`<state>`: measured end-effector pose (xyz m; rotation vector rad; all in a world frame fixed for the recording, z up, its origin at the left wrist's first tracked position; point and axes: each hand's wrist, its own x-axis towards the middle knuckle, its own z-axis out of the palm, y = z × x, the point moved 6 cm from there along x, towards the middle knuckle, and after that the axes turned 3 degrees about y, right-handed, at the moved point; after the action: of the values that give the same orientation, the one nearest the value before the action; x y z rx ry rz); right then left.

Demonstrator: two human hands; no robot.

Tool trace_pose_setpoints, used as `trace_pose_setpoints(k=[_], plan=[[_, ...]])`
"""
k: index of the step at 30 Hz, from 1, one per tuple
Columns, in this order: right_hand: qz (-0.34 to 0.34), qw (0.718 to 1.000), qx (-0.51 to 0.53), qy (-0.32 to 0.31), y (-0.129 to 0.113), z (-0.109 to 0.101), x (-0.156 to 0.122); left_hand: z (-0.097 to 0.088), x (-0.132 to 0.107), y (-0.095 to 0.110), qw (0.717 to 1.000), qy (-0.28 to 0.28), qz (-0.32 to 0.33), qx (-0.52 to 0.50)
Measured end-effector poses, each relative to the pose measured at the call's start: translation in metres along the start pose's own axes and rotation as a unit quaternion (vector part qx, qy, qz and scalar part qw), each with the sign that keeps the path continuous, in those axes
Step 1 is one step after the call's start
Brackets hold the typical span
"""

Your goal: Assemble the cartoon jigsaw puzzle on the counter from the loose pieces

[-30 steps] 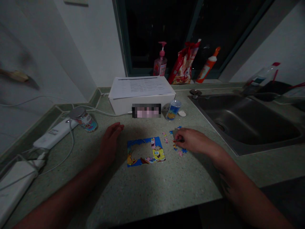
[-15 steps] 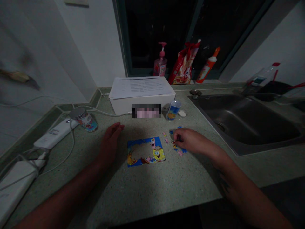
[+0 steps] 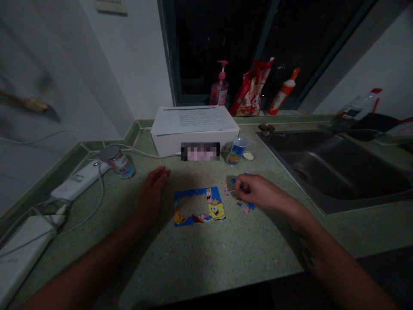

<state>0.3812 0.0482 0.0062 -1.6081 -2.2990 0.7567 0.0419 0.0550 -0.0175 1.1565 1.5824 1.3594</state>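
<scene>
On a speckled green worktop (image 3: pixel 193 258) lies a partly assembled SpongeBob jigsaw puzzle (image 3: pixel 199 206) with a bare gap at its middle. The left hand (image 3: pixel 151 193) sits open just left of it, holding nothing. The right hand (image 3: pixel 258 191) pinches its fingers (image 3: pixel 240 184) together above loose blue and pink pieces (image 3: pixel 244 206); whether they grip one is too small to tell.

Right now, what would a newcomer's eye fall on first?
The colourful SpongeBob jigsaw puzzle stands out first, lying on the green counter with its middle unfilled, between the left hand and the right hand, which is over loose pieces. Behind it, a white box topped with printed papers catches the eye.
</scene>
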Motion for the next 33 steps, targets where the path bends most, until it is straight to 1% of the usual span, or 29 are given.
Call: trace_pose_setpoints(k=[3,6,7,10,12,14,17,21,27,31,33], plan=[[-0.017,0.999,0.041,0.017,-0.006,0.003,0.001,0.000,0.001,0.001,1.000,0.001,0.020,0.002],[-0.056,0.994,0.080,0.039,-0.016,0.010,0.002,0.003,-0.003,0.010,0.994,-0.019,0.091,0.051],[-0.070,0.992,0.091,0.048,-0.020,0.013,0.003,0.005,-0.007,0.013,0.991,-0.035,0.110,0.070],[-0.104,0.985,0.117,0.068,-0.035,0.025,0.003,0.014,-0.023,0.020,0.980,-0.088,0.137,0.116],[-0.118,0.978,0.149,0.084,-0.046,0.032,0.001,0.023,-0.037,0.026,0.967,-0.150,0.162,0.126],[-0.125,0.971,0.179,0.093,-0.056,0.039,-0.001,0.031,-0.050,0.031,0.955,-0.206,0.180,0.114],[-0.147,0.957,0.223,0.115,-0.070,0.046,-0.005,0.039,-0.061,0.031,0.945,-0.260,0.174,0.101],[-0.149,0.949,0.247,0.127,-0.076,0.054,-0.007,0.045,-0.067,0.029,0.934,-0.301,0.165,0.097],[-0.158,0.947,0.243,0.139,-0.077,0.059,-0.008,0.047,-0.068,0.025,0.933,-0.308,0.157,0.102],[-0.180,0.945,0.226,0.155,-0.080,0.058,-0.010,0.050,-0.069,0.021,0.931,-0.322,0.142,0.099],[-0.202,0.944,0.201,0.166,-0.084,0.055,-0.011,0.051,-0.069,0.020,0.931,-0.330,0.128,0.090]])
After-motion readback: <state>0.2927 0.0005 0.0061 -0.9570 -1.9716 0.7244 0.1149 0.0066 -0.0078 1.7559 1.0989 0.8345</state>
